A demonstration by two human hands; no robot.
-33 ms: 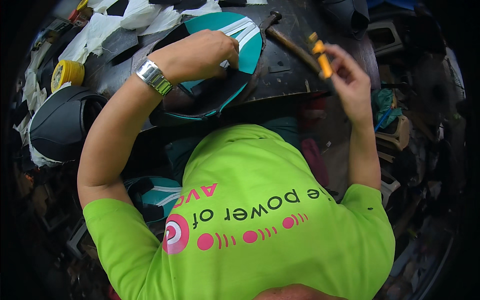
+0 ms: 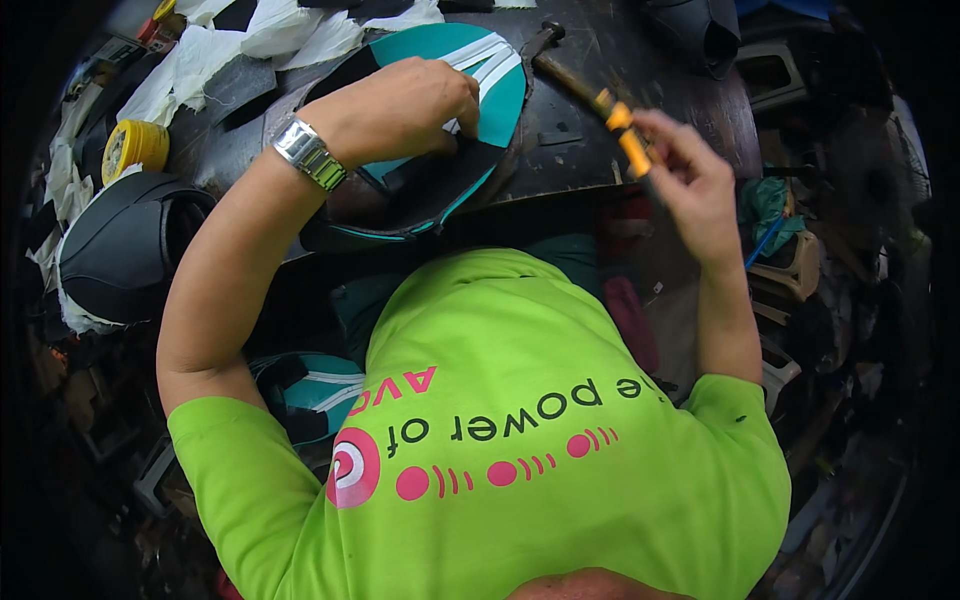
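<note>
Right-hand fingers (image 2: 690, 147) pinch a slim orange tool (image 2: 633, 152) slanting toward upper left; left-hand fingers (image 2: 462, 95) curl on smooth teal material (image 2: 505, 112), grip unclear.

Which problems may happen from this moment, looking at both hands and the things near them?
The orange tool in the right hand might knock the hammer, which appears close to it. The teal piece might shift if the left hand lifts off, since nothing else visibly holds it.
</note>
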